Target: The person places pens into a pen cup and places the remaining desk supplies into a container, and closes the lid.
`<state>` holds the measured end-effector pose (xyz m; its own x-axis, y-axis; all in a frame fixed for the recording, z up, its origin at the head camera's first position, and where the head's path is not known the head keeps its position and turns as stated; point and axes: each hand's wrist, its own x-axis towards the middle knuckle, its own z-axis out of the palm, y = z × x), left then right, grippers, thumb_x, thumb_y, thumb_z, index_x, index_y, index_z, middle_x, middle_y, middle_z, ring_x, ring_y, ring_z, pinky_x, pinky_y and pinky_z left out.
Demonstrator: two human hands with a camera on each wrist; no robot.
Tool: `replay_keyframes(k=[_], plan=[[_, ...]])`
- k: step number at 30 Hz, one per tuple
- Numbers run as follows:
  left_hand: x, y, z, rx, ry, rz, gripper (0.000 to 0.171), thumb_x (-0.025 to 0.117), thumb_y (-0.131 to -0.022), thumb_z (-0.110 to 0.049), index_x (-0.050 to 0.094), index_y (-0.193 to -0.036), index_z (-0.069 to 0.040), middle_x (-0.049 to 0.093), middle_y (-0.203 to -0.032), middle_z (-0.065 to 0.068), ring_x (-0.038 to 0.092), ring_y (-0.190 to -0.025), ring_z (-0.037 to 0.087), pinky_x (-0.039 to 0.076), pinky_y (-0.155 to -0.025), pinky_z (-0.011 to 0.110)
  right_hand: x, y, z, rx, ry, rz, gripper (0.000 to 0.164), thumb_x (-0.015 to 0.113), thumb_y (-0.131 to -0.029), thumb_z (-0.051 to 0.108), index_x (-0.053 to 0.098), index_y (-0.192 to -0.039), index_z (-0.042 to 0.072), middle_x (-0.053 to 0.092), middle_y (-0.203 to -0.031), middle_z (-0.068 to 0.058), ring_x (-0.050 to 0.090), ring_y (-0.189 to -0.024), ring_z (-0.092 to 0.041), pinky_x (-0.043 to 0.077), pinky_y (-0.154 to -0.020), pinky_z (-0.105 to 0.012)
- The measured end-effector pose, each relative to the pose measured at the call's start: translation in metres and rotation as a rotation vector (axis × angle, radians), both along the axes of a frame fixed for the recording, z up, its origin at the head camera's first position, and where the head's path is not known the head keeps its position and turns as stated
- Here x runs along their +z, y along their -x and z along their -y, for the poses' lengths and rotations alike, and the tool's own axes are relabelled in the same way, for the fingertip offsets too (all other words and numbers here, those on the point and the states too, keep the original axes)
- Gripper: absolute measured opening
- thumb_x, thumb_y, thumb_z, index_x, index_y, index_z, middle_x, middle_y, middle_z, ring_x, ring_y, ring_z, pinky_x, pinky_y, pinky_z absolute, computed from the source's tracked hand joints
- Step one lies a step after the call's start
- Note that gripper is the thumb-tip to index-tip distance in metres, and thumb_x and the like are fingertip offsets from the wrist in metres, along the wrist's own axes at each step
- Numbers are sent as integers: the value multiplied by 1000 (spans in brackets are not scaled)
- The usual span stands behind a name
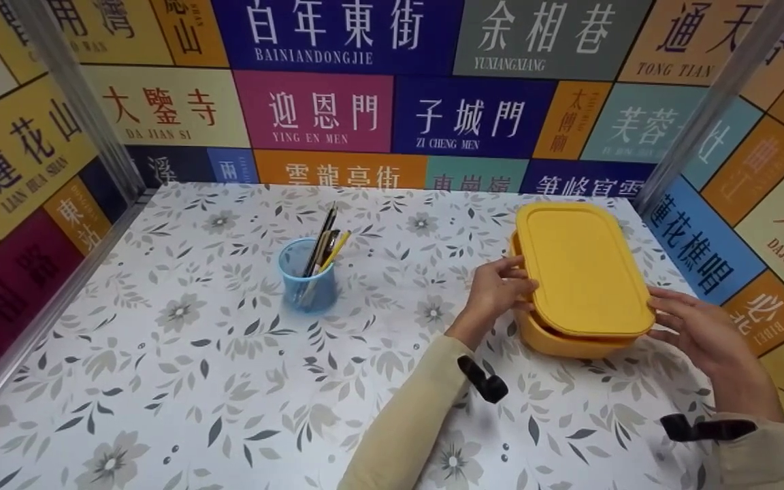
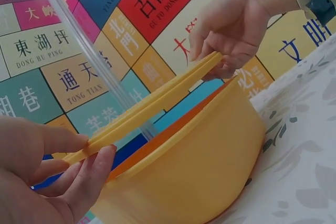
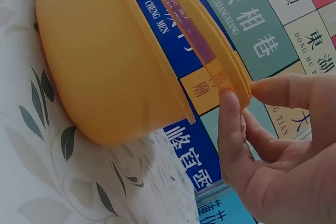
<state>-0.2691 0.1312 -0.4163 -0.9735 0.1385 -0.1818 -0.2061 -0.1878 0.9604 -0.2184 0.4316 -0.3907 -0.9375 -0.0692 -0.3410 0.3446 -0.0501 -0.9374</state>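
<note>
A yellow lid (image 1: 586, 265) is held just above a yellow plastic box (image 1: 569, 346) on the right side of the table. In the left wrist view a gap shows between the lid (image 2: 152, 103) and the rim of the box (image 2: 194, 166). My left hand (image 1: 499, 291) pinches the lid's left edge between thumb and fingers. At the opposite edge, my right hand (image 1: 701, 333) pinches the lid; the right wrist view shows its thumb and fingers (image 3: 231, 124) on either side of the rim. The inside of the box is mostly hidden.
A translucent blue cup (image 1: 308, 286) with pencils and other slim tools (image 1: 324, 245) stands left of the box. A floral cloth (image 1: 229, 381) covers the table. Panels with printed place names (image 1: 314, 112) enclose the back and sides.
</note>
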Motion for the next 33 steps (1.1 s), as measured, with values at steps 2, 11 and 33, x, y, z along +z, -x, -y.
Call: replay_keyframes(k=[2,11,33], plan=[[0,0,-1,-10,15,10,50,76,-84,2,66,-131,-11,65,-95,1,68,-67,17,62,-58,30,-2,2,2,2,-143,1,36,69,-95,28,64,-131,26,70,-98,22,69,-88,-4,61,-79,-23],[-1,0,-3,-5,66,57,49,77,-82,1,67,-129,-13,65,-93,0,69,-69,16,62,-57,28,-15,5,13,51,-633,-25,85,65,-93,52,30,-156,6,54,-97,28,61,-87,3,59,-81,-19],[-4,2,-1,43,173,85,48,79,-81,-2,69,-127,-8,66,-91,-1,65,-70,12,63,-70,32,-16,8,23,108,-739,-70,78,59,-97,48,35,-153,0,37,-154,-30,55,-85,9,57,-77,-16]])
